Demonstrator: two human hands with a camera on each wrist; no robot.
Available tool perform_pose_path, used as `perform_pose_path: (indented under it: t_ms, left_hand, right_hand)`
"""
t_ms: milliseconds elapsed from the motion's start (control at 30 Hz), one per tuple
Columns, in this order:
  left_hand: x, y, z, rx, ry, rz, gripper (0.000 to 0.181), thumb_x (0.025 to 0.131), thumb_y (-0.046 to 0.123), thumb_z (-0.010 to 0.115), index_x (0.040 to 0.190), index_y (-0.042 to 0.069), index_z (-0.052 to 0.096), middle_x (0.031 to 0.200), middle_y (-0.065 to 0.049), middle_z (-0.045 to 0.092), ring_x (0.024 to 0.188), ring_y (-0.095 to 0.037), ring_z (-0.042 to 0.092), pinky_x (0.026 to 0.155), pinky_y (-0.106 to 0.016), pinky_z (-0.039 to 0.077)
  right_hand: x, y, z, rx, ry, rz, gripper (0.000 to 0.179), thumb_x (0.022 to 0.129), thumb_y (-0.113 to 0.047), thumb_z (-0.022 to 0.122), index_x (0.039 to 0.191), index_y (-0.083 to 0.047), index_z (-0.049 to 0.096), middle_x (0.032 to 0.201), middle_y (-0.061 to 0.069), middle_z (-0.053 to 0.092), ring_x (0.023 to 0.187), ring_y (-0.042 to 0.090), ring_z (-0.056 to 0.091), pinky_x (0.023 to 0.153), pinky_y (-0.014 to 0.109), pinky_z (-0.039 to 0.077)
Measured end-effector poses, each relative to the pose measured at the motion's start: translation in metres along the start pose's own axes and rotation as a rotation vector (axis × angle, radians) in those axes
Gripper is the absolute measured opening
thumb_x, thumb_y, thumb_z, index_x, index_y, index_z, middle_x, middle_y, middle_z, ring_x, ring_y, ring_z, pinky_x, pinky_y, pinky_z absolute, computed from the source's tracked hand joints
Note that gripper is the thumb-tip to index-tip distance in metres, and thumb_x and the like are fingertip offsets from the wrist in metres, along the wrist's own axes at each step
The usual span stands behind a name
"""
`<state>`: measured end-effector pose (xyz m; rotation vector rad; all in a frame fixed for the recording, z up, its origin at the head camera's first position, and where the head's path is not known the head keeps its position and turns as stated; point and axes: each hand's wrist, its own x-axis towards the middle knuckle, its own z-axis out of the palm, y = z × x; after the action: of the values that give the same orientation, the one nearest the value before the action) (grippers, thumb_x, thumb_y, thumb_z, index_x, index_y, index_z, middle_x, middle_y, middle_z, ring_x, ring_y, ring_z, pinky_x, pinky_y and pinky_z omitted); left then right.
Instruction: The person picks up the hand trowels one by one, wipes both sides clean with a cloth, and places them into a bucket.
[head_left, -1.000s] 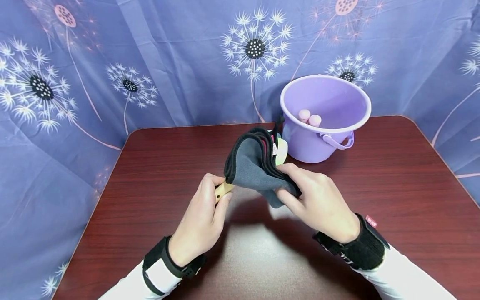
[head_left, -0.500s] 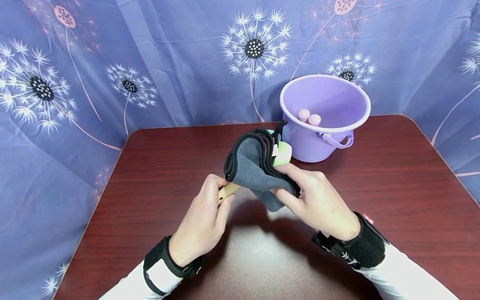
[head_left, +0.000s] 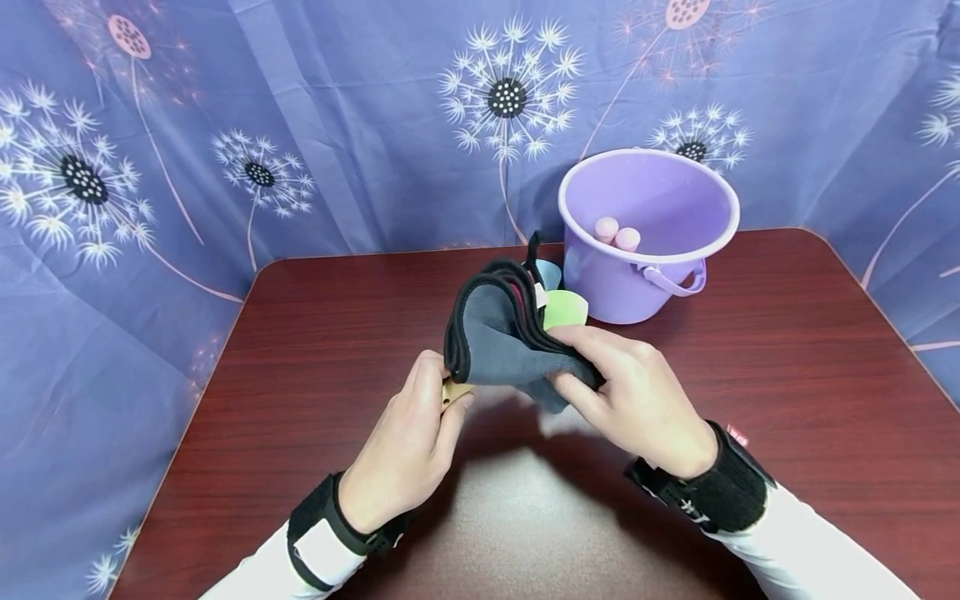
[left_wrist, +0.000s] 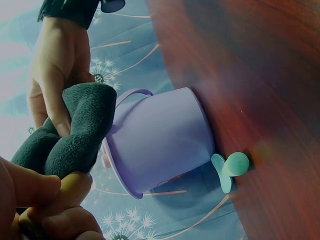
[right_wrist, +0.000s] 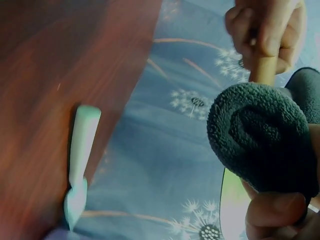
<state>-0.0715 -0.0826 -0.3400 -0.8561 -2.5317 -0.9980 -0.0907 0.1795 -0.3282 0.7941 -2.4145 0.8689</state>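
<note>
In the head view my left hand (head_left: pixel 405 433) grips the wooden handle (head_left: pixel 454 392) of a tool, near its end with a hole. A light green blade (head_left: pixel 566 308) sticks out beyond a folded cloth, which hides the tool's middle. This cloth (head_left: pixel 498 354), grey with black edging, a loop and a white tag, is pinched around the tool by my right hand (head_left: pixel 637 400). In the right wrist view, the fuzzy cloth (right_wrist: pixel 260 135) covers the lower handle and part of the green blade (right_wrist: pixel 234 207). Both hands are above the table.
A lilac bucket (head_left: pixel 626 287) stands at the back of the dark red table (head_left: pixel 337 308); two pink rounded ends (head_left: pixel 627 239) show inside. Next to the bucket lies a mint trowel-like tool (right_wrist: pixel 85 140). A blue dandelion-print curtain (head_left: pixel 360 125) hangs behind.
The green blade shows more fully and sits slightly lower. The cloth has shifted a little left, its loop now standing up, and covers more of the wooden handle than half a second ago.
</note>
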Motion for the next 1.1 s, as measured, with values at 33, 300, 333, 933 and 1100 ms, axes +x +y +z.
perform_pose_path:
  t_ms: [33,300,333,933,1100]
  left_hand:
    - [0.0,0.0,-0.0001,0.003,-0.004,-0.004,0.017,0.098,0.01,0.058,0.105,0.005,0.042,0.089,0.0,0.04,0.067,-0.011,0.043,0.057,-0.022,0.04]
    - [-0.0009,0.0,-0.0004,0.034,-0.014,-0.009,0.016,0.095,0.007,0.055,0.106,0.008,0.044,0.093,0.001,0.042,0.069,-0.01,0.045,0.059,-0.023,0.041]
    - [-0.0009,0.0001,-0.0004,0.038,-0.015,-0.009,0.015,0.095,0.007,0.054,0.106,0.008,0.044,0.094,0.002,0.042,0.069,-0.01,0.046,0.06,-0.023,0.042]
    - [-0.0009,0.0009,-0.0026,0.041,-0.033,0.024,0.017,0.097,0.008,0.054,0.11,0.006,0.044,0.098,-0.001,0.043,0.071,-0.012,0.046,0.061,-0.024,0.042]
    - [-0.0006,0.0004,-0.0025,0.04,-0.035,0.025,0.016,0.099,0.01,0.054,0.112,0.006,0.045,0.1,-0.002,0.044,0.073,-0.012,0.046,0.062,-0.023,0.043]
  right_hand:
    - [-0.0001,0.0007,0.0003,-0.02,0.014,-0.014,0.032,0.089,-0.019,0.062,0.12,-0.017,0.068,0.102,-0.011,0.066,0.08,0.005,0.056,0.073,0.026,0.047]
    - [0.0006,0.0048,0.002,-0.188,0.133,-0.151,0.034,0.086,-0.017,0.059,0.119,-0.013,0.067,0.08,-0.005,0.057,0.058,0.01,0.044,0.046,0.033,0.038]
    - [0.0008,0.0051,0.0021,-0.203,0.146,-0.167,0.035,0.086,-0.017,0.059,0.119,-0.012,0.067,0.079,-0.004,0.055,0.057,0.01,0.043,0.045,0.033,0.037]
    - [0.0019,0.0072,-0.0041,-0.304,0.167,-0.2,0.035,0.087,-0.019,0.06,0.12,-0.012,0.068,0.078,-0.002,0.053,0.055,0.013,0.045,0.043,0.035,0.038]
    - [0.002,0.0092,-0.0047,-0.321,0.177,-0.201,0.036,0.087,-0.018,0.059,0.121,-0.012,0.068,0.079,-0.002,0.054,0.055,0.013,0.046,0.042,0.035,0.038]
